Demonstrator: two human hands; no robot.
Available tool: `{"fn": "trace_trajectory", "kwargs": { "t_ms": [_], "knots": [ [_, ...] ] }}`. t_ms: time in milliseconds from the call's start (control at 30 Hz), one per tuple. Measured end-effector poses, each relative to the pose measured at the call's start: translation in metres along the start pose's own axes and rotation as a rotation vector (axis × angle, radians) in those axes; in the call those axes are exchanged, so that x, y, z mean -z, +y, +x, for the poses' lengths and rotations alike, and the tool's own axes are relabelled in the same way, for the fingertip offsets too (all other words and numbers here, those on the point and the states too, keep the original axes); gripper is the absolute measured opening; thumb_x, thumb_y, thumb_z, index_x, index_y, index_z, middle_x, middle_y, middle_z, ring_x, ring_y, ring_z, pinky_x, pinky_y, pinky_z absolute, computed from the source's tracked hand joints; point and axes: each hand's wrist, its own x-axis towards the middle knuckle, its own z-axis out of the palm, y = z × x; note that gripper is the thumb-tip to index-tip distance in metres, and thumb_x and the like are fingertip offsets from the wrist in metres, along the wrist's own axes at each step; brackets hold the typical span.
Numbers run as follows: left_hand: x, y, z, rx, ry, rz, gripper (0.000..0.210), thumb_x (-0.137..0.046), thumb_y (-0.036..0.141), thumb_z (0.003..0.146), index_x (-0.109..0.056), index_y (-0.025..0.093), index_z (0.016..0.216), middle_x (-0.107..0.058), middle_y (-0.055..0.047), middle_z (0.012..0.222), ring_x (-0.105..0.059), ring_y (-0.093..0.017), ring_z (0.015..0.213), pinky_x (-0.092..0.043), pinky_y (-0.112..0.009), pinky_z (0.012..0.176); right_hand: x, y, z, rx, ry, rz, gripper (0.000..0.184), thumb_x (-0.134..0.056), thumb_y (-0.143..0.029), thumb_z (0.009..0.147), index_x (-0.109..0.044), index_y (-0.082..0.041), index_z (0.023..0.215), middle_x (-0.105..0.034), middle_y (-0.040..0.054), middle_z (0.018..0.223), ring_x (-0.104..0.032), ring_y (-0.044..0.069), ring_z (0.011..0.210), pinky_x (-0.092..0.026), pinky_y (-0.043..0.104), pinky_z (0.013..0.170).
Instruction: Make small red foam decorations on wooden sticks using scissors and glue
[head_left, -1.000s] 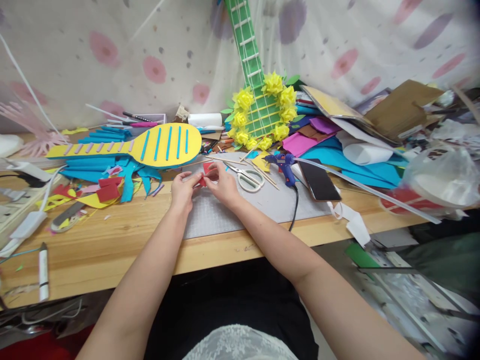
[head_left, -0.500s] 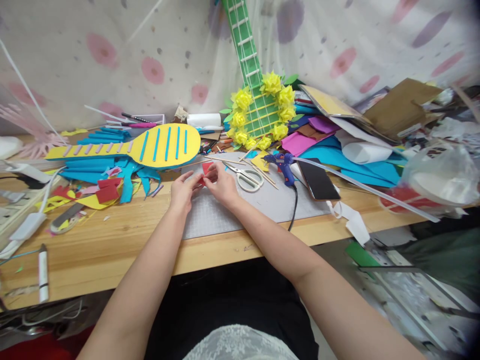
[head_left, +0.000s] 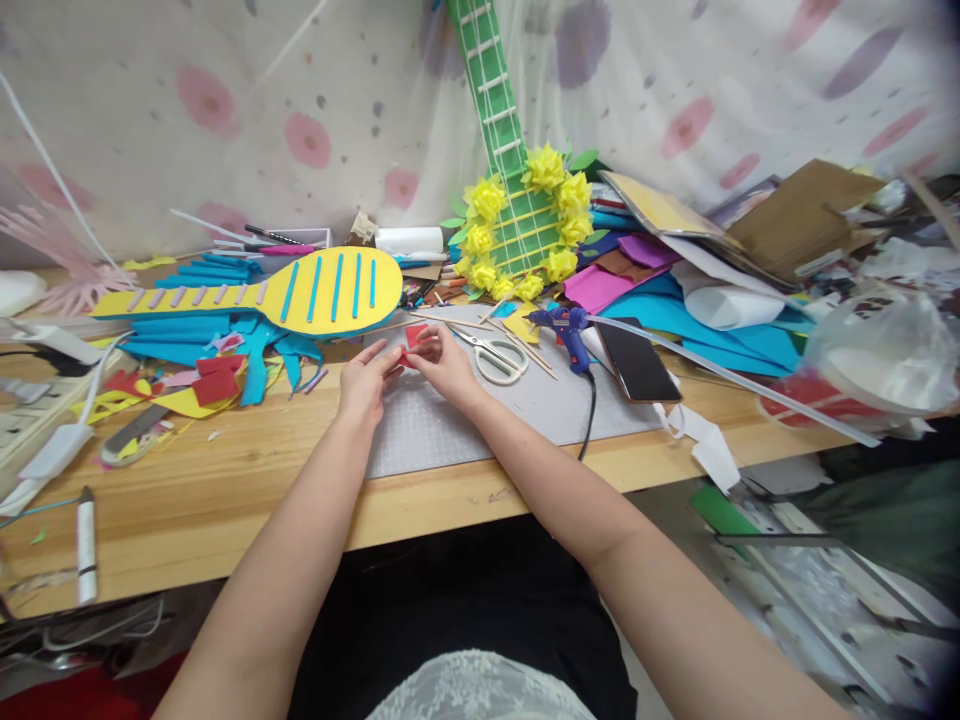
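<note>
Between my fingertips is a small piece of red paper, mostly covered by the fingers. My left hand pinches it from the left, and my right hand pinches it from the right. Both hands are just above a grey cutting mat. Another red paper piece shows just behind the fingers. White-handled scissors lie right of my right hand, with thin wooden sticks beside them. Farther right, a blue glue gun rests on the mat.
A yellow guitar-shaped cutout lies behind my left hand on blue paper. At the back stands a green paper guitar ringed with yellow flowers. A phone and clear glue stick are at right; a marker lies front left.
My fingers have shifted slightly around the small red paper, and the right fingers now cover it a little differently. The things on the table have stayed put.
</note>
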Motion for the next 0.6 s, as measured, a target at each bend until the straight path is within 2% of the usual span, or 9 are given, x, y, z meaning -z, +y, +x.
{"fn": "trace_trajectory", "kwargs": {
  "t_ms": [133,233,300,400,500,600],
  "knots": [
    [0.0,0.002,-0.001,-0.014,-0.018,0.036,0.044,-0.069,0.01,0.062,-0.057,0.011,0.104,-0.068,-0.009,0.081,-0.064,-0.013,0.067,-0.05,-0.026,0.067,0.004,0.002,0.004,-0.027,-0.012,0.043,0.029,-0.061,-0.027,0.069,-0.041,-0.021,0.089,-0.06,-0.0038,0.073,-0.062,0.011,0.071,-0.05,0.027,0.068],
    [0.004,0.006,0.0,-0.065,-0.039,0.123,0.042,-0.07,0.02,0.064,-0.06,0.013,0.104,-0.068,-0.01,0.082,-0.065,-0.016,0.07,-0.05,-0.028,0.065,0.012,0.002,0.007,0.017,-0.071,-0.014,0.027,-0.06,-0.024,0.069,-0.041,-0.021,0.089,-0.06,-0.0039,0.074,-0.062,0.011,0.071,-0.049,0.027,0.069],
    [0.008,0.008,0.002,-0.159,-0.067,0.192,0.035,-0.071,0.026,0.063,-0.065,0.013,0.095,-0.068,-0.01,0.082,-0.065,-0.017,0.072,-0.05,-0.028,0.068,0.018,0.002,0.008,0.055,-0.147,-0.092,0.027,-0.06,-0.024,0.07,-0.042,-0.021,0.09,-0.061,-0.0037,0.074,-0.061,0.011,0.071,-0.048,0.027,0.068],
    [0.014,0.006,0.004,-0.276,-0.174,0.357,0.023,-0.074,0.021,0.056,-0.069,0.015,0.078,-0.069,-0.008,0.08,-0.064,-0.017,0.076,-0.048,-0.026,0.075,0.027,-0.003,0.01,0.101,-0.247,-0.254,0.026,-0.059,-0.022,0.069,-0.044,-0.02,0.09,-0.061,-0.0041,0.073,-0.06,0.011,0.068,-0.045,0.025,0.065],
    [0.017,0.001,0.004,-0.326,-0.281,0.571,0.018,-0.074,0.015,0.054,-0.071,0.02,0.072,-0.069,-0.006,0.078,-0.063,-0.017,0.076,-0.047,-0.026,0.076,0.033,-0.013,0.012,0.118,-0.337,-0.433,0.022,-0.057,-0.018,0.069,-0.047,-0.02,0.089,-0.061,-0.004,0.07,-0.058,0.011,0.064,-0.041,0.022,0.06],
    [0.017,-0.002,0.004,-0.368,-0.296,0.687,0.018,-0.072,0.012,0.055,-0.071,0.025,0.068,-0.069,-0.003,0.074,-0.063,-0.018,0.074,-0.047,-0.026,0.075,0.036,-0.025,0.016,0.118,-0.454,-0.598,0.02,-0.058,-0.013,0.067,-0.05,-0.019,0.085,-0.062,-0.0024,0.071,-0.057,0.011,0.064,-0.037,0.021,0.057]
  ]
}}
